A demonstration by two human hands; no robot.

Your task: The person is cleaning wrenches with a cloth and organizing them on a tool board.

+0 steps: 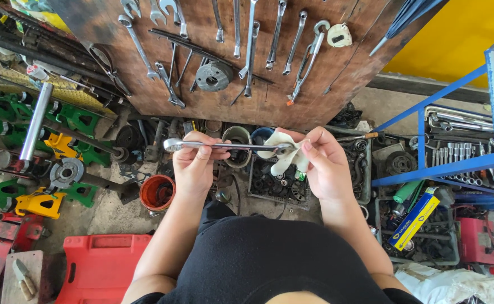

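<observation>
Wiping step: left hand (pixel 193 163) clamps wrench (pixel 224 146) near its left end; right hand (pixel 320 163) pinches white cloth (pixel 286 152) around right end; next, judged: slide cloth leftward.

- A mechanic's workshop.
- A wooden board (pixel 224 62) on the wall carries hanging wrenches (pixel 137 42).
- Green and yellow jack stands (pixel 61 121) crowd the concrete floor.
- A blue metal rack (pixel 455 163) holds sockets (pixel 455 152).
- A red tool case (pixel 103 267) lies on the ground.
</observation>
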